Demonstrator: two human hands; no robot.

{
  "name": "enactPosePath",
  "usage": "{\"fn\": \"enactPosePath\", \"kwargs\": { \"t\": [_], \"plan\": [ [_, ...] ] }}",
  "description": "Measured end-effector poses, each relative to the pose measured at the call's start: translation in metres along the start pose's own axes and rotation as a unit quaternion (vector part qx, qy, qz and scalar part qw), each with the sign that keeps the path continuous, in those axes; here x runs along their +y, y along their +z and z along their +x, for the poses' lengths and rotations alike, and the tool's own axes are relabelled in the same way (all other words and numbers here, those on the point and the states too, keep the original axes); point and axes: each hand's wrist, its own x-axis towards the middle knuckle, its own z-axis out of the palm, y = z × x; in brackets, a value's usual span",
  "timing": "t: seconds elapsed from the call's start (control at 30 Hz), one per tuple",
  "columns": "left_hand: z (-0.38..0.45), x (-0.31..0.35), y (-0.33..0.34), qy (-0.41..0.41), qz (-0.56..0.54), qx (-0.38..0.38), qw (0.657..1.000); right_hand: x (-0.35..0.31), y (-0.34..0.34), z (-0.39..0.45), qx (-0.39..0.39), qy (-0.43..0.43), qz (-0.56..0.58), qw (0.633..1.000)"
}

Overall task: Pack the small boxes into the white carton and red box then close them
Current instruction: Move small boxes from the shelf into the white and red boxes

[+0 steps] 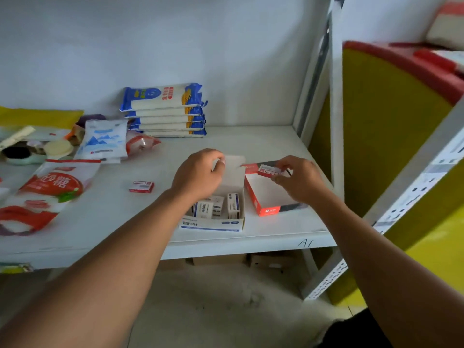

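Counting the task items gave one open white cardboard carton with blue print [213,223], one open flat red cardboard box with a white interior [267,197], about three small white boxes [204,209] standing upright inside the carton, and two small red-and-white boxes. One of these small red boxes [269,170] was pinched between the fingertips of the right hand [298,179] above the far end of the red box. The other small red box [141,187] lay alone on the white shelf [276,144], well to the left of the carton. The left hand [198,172] hovered over the carton, its fingers curled and gripping the raised white lid flap [234,160]. The carton and the red box sat side by side, nearly touching, close to the front edge of the shelf. Bare shelf lay open behind both containers and between the carton and the loose small box. Five stacked blue-and-white packets [164,110] stood against the back wall, and a red-and-white bag [47,194] lay at the left.
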Motion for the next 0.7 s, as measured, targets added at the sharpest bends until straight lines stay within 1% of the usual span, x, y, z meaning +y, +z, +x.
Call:
{"fn": "enactPosePath", "kwargs": {
  "t": [0.07,0.13,0.23,0.33,0.4,0.47,0.53,0.63,0.7],
  "plan": [
    [0.002,0.002,0.005,0.010,0.008,-0.001,1.000,0.007,0.009,-0.002,-0.048,0.030,-0.008,0.998],
    [0.002,0.002,0.007,0.014,0.016,-0.006,1.000,0.009,0.015,-0.003,-0.082,0.068,0.015,0.994],
    [0.003,-0.001,0.003,0.010,0.027,-0.002,1.000,0.008,0.020,-0.003,-0.080,0.084,0.047,0.992],
    [0.001,-0.008,-0.004,-0.004,0.027,0.006,1.000,0.000,0.021,-0.002,-0.061,0.074,0.036,0.995],
    [-0.002,-0.015,-0.010,-0.014,0.025,0.012,1.000,-0.011,0.021,-0.001,-0.028,0.044,0.036,0.998],
    [-0.007,-0.024,-0.018,-0.031,0.027,0.016,0.999,-0.029,0.022,-0.001,0.007,-0.013,0.042,0.999],
    [-0.012,-0.034,-0.027,-0.045,0.031,0.015,0.998,-0.054,0.025,-0.001,0.024,-0.070,0.054,0.996],
    [-0.020,-0.051,-0.042,-0.053,0.034,0.017,0.998,-0.098,0.036,-0.002,0.030,-0.155,0.034,0.987],
    [-0.025,-0.062,-0.053,-0.066,0.038,0.026,0.997,-0.125,0.049,-0.001,0.009,-0.192,0.020,0.981]
  ]
}}
